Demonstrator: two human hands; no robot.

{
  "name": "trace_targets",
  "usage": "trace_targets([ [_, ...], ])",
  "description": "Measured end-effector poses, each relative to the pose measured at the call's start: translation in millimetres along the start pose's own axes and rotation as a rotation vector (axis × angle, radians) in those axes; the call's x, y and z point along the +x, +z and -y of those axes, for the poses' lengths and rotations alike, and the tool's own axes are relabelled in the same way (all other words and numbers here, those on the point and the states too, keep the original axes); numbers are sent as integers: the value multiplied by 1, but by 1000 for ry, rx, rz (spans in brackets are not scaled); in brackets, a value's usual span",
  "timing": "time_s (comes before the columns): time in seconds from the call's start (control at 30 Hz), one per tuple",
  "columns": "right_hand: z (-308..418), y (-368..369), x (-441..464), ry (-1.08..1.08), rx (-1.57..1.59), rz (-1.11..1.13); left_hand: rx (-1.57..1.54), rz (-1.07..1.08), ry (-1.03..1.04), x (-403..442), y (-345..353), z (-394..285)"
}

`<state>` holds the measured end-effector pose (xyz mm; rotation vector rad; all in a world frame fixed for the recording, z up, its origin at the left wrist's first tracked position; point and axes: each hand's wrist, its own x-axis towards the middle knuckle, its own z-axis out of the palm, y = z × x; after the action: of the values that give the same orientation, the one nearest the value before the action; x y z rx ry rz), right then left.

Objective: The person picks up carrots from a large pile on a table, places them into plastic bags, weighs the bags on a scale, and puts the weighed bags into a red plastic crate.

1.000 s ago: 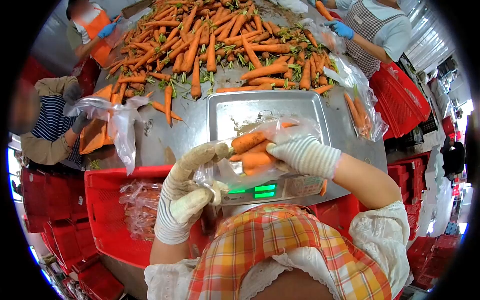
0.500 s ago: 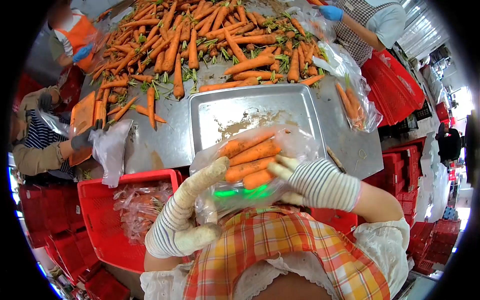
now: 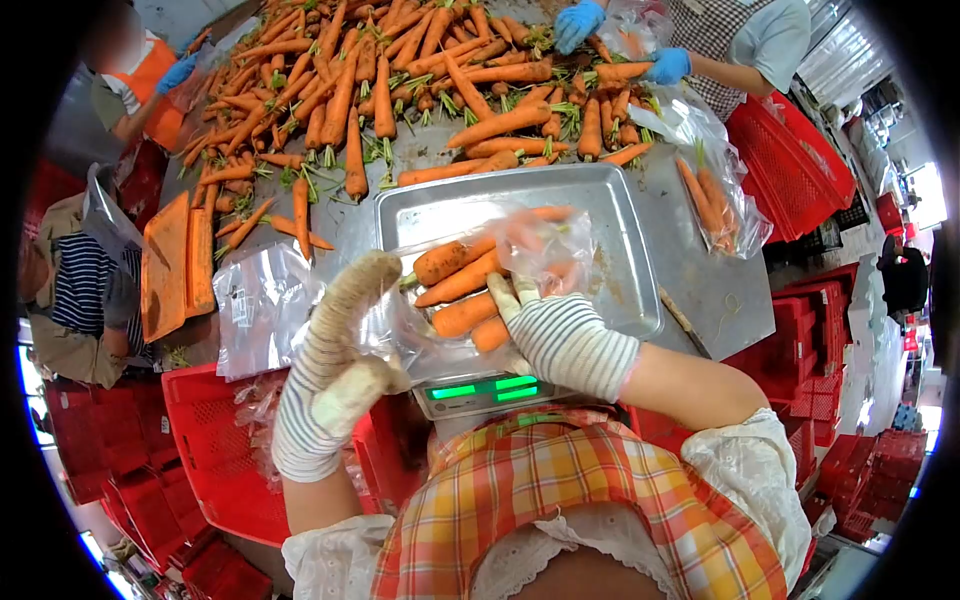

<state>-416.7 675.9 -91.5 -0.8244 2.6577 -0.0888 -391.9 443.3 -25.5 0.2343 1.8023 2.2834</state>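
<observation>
A clear plastic bag of carrots lies tilted over the near part of a metal tray. My right hand, in a striped white glove, grips the bag from the right, fingers over the carrots. On the left, my left hand wears a matching, soiled glove. Its fingers and thumb are spread wide beside the bag's left end, with loose plastic between them. Below the bag, a scale shows green lit digits, too blurred to read.
A large heap of carrots covers the table's far side. A red crate with bagged carrots stands at lower left. Flat plastic bags lie near an orange basket. Another bagged bunch lies right. Co-workers' blue-gloved hands work opposite.
The bag of carrots has shifted slightly left and tilted, uncovering the scale's display. My right hand has moved left along it; my left hand has moved up and left. Opposite, a co-worker's second blue-gloved hand appears.
</observation>
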Motion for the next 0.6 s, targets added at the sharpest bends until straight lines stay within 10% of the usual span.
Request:
trace_targets([
  [0.6, -38, -107, -96, 220, -78, 380, 177, -243, 19, -4, 23, -3],
])
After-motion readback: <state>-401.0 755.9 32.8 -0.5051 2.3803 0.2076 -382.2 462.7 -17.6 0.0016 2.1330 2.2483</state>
